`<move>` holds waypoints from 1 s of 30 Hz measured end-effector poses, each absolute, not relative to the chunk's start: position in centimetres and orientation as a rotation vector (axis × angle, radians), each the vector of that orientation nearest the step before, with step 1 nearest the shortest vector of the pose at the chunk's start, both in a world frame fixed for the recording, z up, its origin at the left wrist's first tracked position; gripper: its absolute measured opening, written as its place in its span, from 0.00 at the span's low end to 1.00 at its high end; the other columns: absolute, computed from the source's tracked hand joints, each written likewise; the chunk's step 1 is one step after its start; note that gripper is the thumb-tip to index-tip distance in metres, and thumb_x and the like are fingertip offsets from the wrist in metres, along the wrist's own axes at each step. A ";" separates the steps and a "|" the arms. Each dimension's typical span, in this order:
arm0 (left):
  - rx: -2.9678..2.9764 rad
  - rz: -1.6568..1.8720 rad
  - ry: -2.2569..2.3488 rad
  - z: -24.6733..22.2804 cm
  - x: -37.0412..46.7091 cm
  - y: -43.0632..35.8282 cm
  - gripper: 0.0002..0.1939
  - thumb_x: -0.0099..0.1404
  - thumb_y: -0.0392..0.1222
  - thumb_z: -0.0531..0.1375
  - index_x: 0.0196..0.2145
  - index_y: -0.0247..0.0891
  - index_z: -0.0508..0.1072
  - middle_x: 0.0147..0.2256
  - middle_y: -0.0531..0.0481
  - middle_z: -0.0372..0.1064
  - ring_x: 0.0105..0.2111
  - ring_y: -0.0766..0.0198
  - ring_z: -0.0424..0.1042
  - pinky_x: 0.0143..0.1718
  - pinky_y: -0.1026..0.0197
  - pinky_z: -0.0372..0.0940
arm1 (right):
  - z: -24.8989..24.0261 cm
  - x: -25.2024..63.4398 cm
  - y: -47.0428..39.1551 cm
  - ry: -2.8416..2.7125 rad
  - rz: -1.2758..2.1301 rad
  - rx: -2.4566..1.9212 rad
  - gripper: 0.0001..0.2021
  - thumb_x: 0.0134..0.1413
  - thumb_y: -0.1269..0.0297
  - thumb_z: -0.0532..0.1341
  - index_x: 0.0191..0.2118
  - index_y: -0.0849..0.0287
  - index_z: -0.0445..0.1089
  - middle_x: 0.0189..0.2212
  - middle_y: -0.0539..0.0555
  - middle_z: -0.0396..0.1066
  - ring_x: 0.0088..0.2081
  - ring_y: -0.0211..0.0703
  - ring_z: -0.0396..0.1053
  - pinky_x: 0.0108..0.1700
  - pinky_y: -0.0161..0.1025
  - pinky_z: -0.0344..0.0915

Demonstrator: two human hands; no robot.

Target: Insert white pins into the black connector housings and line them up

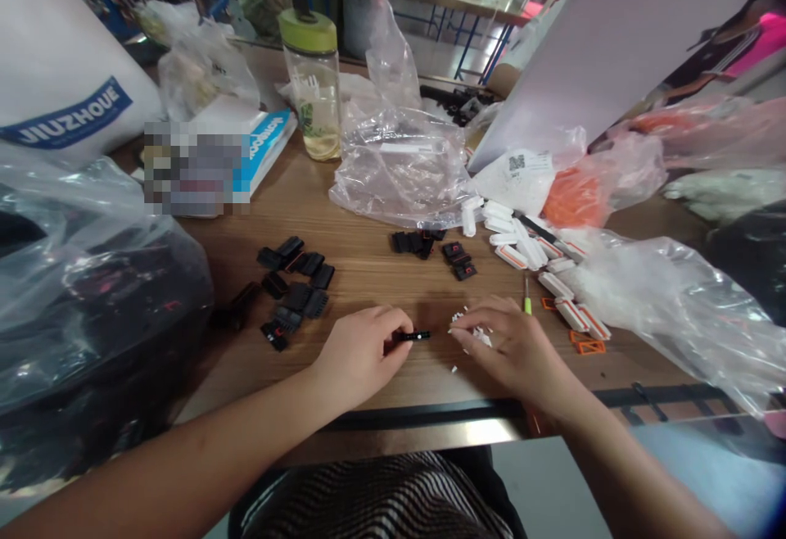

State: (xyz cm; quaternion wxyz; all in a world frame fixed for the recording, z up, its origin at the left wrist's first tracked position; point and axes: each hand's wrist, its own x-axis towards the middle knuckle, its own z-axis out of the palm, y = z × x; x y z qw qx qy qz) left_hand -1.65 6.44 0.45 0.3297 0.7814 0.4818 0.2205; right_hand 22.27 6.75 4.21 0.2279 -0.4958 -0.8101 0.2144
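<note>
Your left thumb and fingers are closed on a small black plastic piece [420, 335], and your left hand [362, 352] holds it just above the table [362, 269], its free end pointing toward your right hand [519, 346]. On that side, your thumb and forefinger come together at the edge of a little heap of white bits [484, 337]; they may be pinching one, but the bits are too small to be sure. A single loose bit [454, 369] lies nearer to you. Just beyond your right hand is a thin tool [527, 305] with a yellow-green end, and to its right lie orange frames [590, 347] beside a spread of white cases [521, 246], some with orange edges. Ahead of your hands sit two small groups of black blocks, one [417, 242] farther off and one [460, 261] nearer, while a larger black cluster [298, 299] lies left of your left hand. Farther out, a crumpled clear bag [402, 170] rests in the middle, with a bottle [318, 88] with a green lid standing upright just left of it and a blue-and-white book [265, 150] beyond that. A big plastic bag [98, 277] with dark contents fills your far left, and another clear bag [663, 293] spreads over the right side.
</note>
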 end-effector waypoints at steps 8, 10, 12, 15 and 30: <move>2.048 0.568 1.258 0.7 -1.6 6.4 0.03 0.63 0.36 0.62 0.35 0.41 0.72 0.30 0.54 0.69 0.31 0.63 0.69 0.33 0.61 0.62 | 4.0 18.0 7.1 -2.484 0.477 -1.240 0.07 0.61 0.69 0.60 0.32 0.58 0.73 0.29 0.52 0.70 0.34 0.42 0.66 0.41 0.42 0.56; 2.060 0.569 1.260 0.7 -1.6 6.5 0.03 0.63 0.36 0.62 0.35 0.41 0.71 0.31 0.54 0.70 0.31 0.62 0.70 0.33 0.61 0.62 | 4.1 17.9 7.1 -2.541 0.404 -1.222 0.08 0.62 0.69 0.58 0.31 0.59 0.72 0.28 0.52 0.70 0.34 0.43 0.65 0.41 0.42 0.56; 2.066 0.565 1.264 0.7 -1.6 6.5 0.02 0.63 0.36 0.62 0.34 0.40 0.71 0.31 0.54 0.70 0.31 0.62 0.70 0.33 0.61 0.63 | 4.3 17.7 7.0 -2.616 0.294 -1.188 0.10 0.63 0.70 0.57 0.30 0.59 0.72 0.28 0.53 0.70 0.34 0.43 0.64 0.41 0.43 0.55; 2.071 0.566 1.254 0.7 -1.6 6.5 0.02 0.63 0.36 0.62 0.35 0.40 0.71 0.32 0.53 0.71 0.32 0.62 0.71 0.34 0.60 0.64 | 4.6 17.4 6.7 -2.734 0.115 -1.140 0.12 0.63 0.70 0.57 0.29 0.59 0.72 0.28 0.54 0.71 0.34 0.44 0.63 0.41 0.44 0.55; 2.070 0.565 1.222 0.6 -1.7 6.4 0.04 0.63 0.36 0.61 0.36 0.41 0.72 0.33 0.53 0.71 0.32 0.62 0.70 0.35 0.60 0.63 | 4.3 18.4 6.2 -2.628 0.219 -1.127 0.09 0.62 0.70 0.57 0.35 0.57 0.75 0.30 0.53 0.73 0.35 0.44 0.67 0.42 0.45 0.58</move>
